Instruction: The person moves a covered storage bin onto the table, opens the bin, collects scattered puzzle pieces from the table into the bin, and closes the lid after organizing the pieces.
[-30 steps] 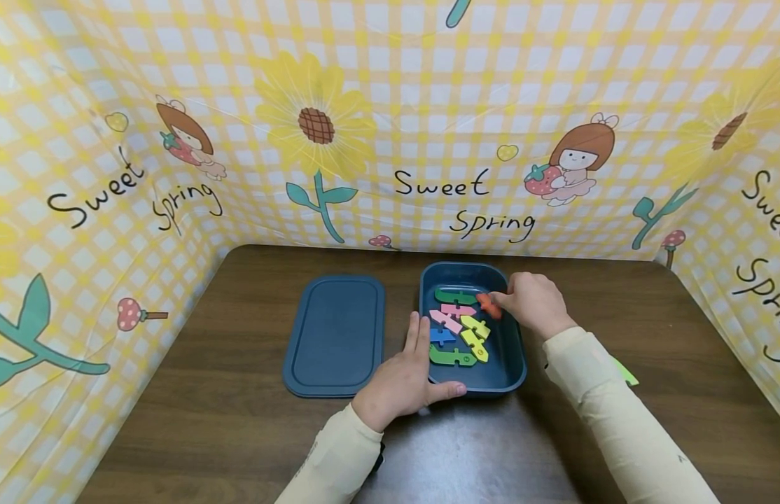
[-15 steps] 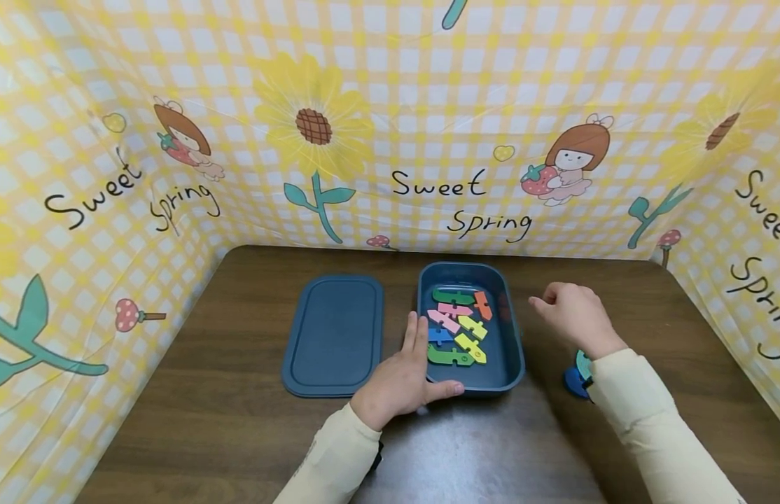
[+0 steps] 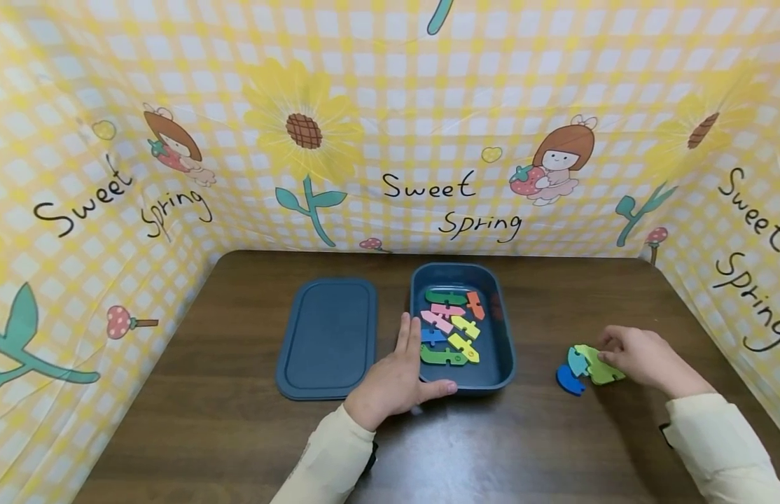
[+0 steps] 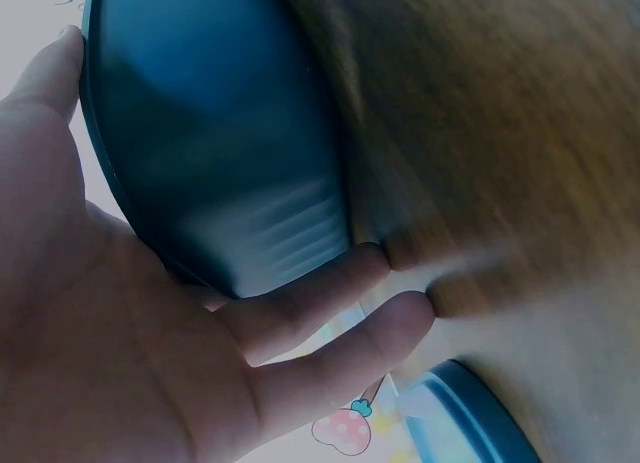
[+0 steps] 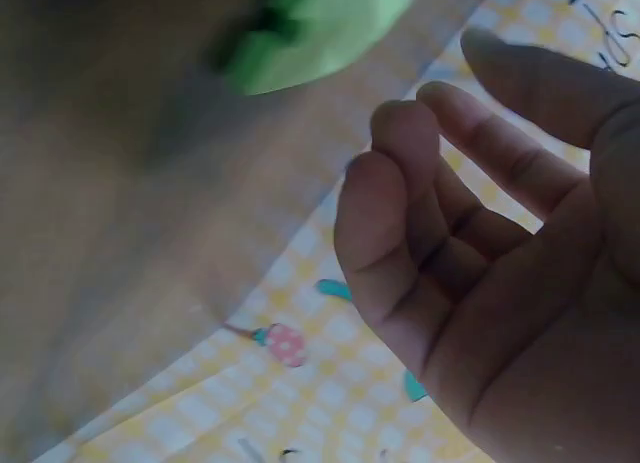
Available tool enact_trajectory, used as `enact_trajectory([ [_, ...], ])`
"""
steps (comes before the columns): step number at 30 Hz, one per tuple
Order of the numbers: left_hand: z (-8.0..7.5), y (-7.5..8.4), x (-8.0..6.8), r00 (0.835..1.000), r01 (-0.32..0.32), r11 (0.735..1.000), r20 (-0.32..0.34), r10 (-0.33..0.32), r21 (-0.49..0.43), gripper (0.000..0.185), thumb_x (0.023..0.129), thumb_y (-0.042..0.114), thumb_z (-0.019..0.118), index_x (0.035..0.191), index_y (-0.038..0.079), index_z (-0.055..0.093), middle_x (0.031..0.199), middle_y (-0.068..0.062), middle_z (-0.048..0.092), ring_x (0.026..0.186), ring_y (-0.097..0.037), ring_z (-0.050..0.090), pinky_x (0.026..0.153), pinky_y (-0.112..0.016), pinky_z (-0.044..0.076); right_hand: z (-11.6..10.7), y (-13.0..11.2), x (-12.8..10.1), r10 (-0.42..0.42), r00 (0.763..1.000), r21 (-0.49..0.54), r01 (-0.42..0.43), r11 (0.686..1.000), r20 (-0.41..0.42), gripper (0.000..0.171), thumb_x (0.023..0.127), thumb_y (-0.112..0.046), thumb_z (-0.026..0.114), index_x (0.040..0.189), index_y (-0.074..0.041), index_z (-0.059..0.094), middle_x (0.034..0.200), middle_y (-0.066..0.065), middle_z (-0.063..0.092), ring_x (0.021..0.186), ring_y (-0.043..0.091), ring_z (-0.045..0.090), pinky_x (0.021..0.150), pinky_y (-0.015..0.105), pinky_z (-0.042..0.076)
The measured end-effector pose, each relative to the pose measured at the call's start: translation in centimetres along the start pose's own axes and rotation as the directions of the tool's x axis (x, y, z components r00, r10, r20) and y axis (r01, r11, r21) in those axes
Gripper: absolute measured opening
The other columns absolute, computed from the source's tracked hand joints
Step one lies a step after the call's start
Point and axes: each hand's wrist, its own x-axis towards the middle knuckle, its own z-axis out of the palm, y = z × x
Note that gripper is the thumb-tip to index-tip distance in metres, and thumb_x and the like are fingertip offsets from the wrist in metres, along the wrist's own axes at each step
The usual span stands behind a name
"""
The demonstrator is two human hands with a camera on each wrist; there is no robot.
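My left hand [image 3: 386, 385] steadies a dark blue plastic box [image 3: 507, 346], its straight fingers along the left wall and thumb at the near rim. In the left wrist view those fingers [image 4: 340, 368] stretch past the box wall. Flat puzzle pieces lie in the box, among them an orange one [image 3: 475, 305], a pink one [image 3: 437, 322] and a dark green one [image 3: 445, 298]. To the right, my right hand [image 3: 645, 358] hovers by a light green puzzle piece [image 3: 603, 369], thumb and fingertips apart in the right wrist view. A teal piece [image 3: 577, 361] and a blue piece [image 3: 569, 380] lie beside it.
The box's flat blue lid [image 3: 327, 339] lies on the brown wooden table [image 3: 239, 448], left of the box. A yellow checked cloth [image 3: 390, 105] with printed flowers walls in the table at the back and both sides.
My right hand left the orange piece in the box and moved right and nearer to the light green piece, uncovering the teal and blue pieces. My left hand stayed at the box.
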Motion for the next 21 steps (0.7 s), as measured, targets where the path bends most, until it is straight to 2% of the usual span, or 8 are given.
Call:
enact_trajectory([
  [7,0.1,-0.1,0.0,1.0,-0.004,1.0,-0.006,0.004,-0.002,0.12,0.085,0.067,0.069,0.163,0.011,-0.003,0.168,-0.007,-0.014,0.089,-0.031,0.067,0.064,-0.037,0.05,1.5,1.8,-1.3,0.073,0.997,0.009,-0.074,0.997,0.036,0.03,0.092,-0.019,0.073,0.108,0.004,0.066,0.078,0.001,0.058,0.069,0.019,0.05,0.061,0.039,0.042],
  [11,0.1,-0.2,0.0,1.0,-0.001,1.0,-0.006,0.001,-0.012,0.121,0.085,0.067,0.07,0.163,0.012,-0.003,0.168,-0.007,-0.014,0.086,-0.029,0.067,0.061,-0.036,0.048,2.1,2.1,-1.4,0.091,0.995,-0.008,-0.091,0.996,0.025,0.042,0.09,-0.027,0.077,0.111,0.007,0.063,0.086,0.011,0.064,0.075,0.026,0.059,0.066,0.046,0.047],
  [15,0.1,-0.2,0.0,1.0,0.002,1.0,-0.002,-0.002,-0.015,0.121,0.084,0.067,0.07,0.163,0.012,-0.003,0.168,-0.006,-0.015,0.081,-0.026,0.066,0.059,-0.035,0.048,2.3,2.3,-1.5,0.123,0.992,-0.03,-0.122,0.992,0.035,0.062,0.088,-0.042,0.077,0.115,0.01,0.06,0.101,0.024,0.067,0.088,0.037,0.064,0.073,0.055,0.049],
  [19,0.1,-0.2,0.1,1.0,0.0,1.0,-0.001,0.0,-0.016,0.121,0.085,0.066,0.07,0.163,0.012,-0.003,0.168,-0.006,-0.015,0.076,-0.023,0.065,0.057,-0.035,0.047,2.5,2.3,-1.9,0.149,0.988,-0.034,-0.147,0.988,0.051,0.079,0.087,-0.057,0.073,0.119,0.014,0.057,0.104,0.027,0.066,0.09,0.041,0.064,0.073,0.056,0.049],
  [21,0.1,-0.2,0.1,1.0,-0.001,1.0,0.0,0.001,-0.02,0.121,0.085,0.066,0.071,0.163,0.012,-0.003,0.168,-0.006,-0.015,0.075,-0.022,0.065,0.056,-0.035,0.047,2.5,2.2,-2.0,0.154,0.987,-0.04,-0.152,0.988,0.047,0.077,0.087,-0.056,0.073,0.116,0.013,0.058,0.1,0.025,0.066,0.088,0.039,0.063,0.072,0.055,0.049],
])
